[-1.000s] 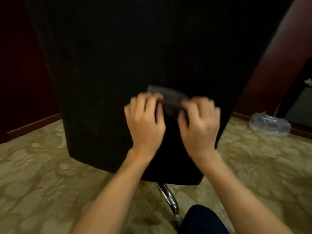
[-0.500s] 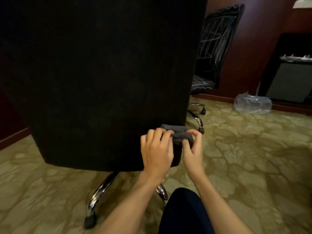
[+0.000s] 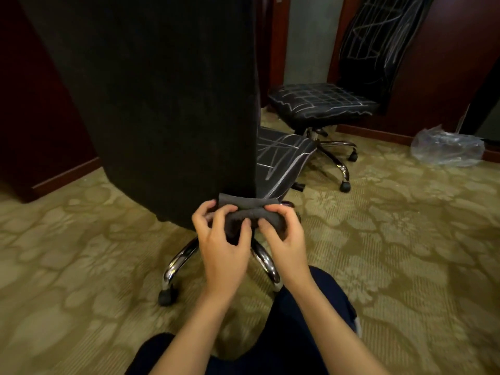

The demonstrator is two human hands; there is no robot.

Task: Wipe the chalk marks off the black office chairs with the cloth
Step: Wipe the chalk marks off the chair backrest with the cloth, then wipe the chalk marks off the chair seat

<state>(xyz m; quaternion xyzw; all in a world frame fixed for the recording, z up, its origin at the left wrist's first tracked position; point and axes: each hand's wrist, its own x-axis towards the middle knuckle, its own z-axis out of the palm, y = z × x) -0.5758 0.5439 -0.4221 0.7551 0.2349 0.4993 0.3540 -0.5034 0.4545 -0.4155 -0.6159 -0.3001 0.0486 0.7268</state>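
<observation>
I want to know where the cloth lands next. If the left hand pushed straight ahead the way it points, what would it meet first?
Most likely the lower back of the near chair. The left hand, holding the cloth with the right hand, sits just before its bottom right corner; depth is unclear, so it might slip past that edge.

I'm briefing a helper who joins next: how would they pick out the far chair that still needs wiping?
Look past the big dark chair back filling the left of the view, toward the wood-panelled wall on the right. The far office chair stands there on a chrome wheeled base. White chalk lines criss-cross its seat and tall back, and a clear plastic bag lies to its right.
</observation>
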